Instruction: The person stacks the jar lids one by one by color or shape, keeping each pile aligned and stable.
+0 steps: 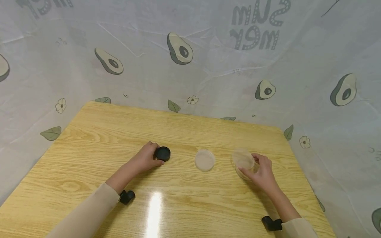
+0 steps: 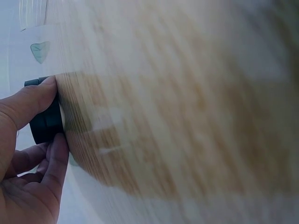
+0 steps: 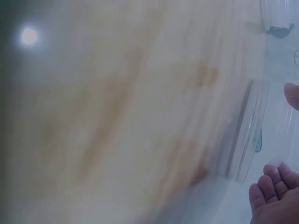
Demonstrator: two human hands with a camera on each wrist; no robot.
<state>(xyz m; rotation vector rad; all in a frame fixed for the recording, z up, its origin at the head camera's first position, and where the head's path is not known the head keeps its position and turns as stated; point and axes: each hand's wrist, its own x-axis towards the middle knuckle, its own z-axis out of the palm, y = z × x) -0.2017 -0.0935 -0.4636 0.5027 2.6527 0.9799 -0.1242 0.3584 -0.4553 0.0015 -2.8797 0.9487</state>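
My left hand (image 1: 146, 157) grips a shallow black round container (image 1: 163, 154) by its sides, thumb on one side and fingers on the other. The left wrist view shows the black container (image 2: 46, 119) with its lower edge against the table. Toward the right, my right hand (image 1: 264, 172) holds a clear round container (image 1: 242, 158) between thumb and fingers. Below it, a clear dish (image 1: 244, 174) sits on the table, partly covered by the held one. In the right wrist view a gap separates the clear dish (image 3: 247, 130) from the fingers (image 3: 271, 189).
Between the hands another clear round dish (image 1: 204, 160) lies on the wood-grain table (image 1: 190, 198). A pale curtain (image 1: 143, 79) printed with avocados hangs behind the far table edge. Black wrist devices (image 1: 127, 197) show under both sleeves.
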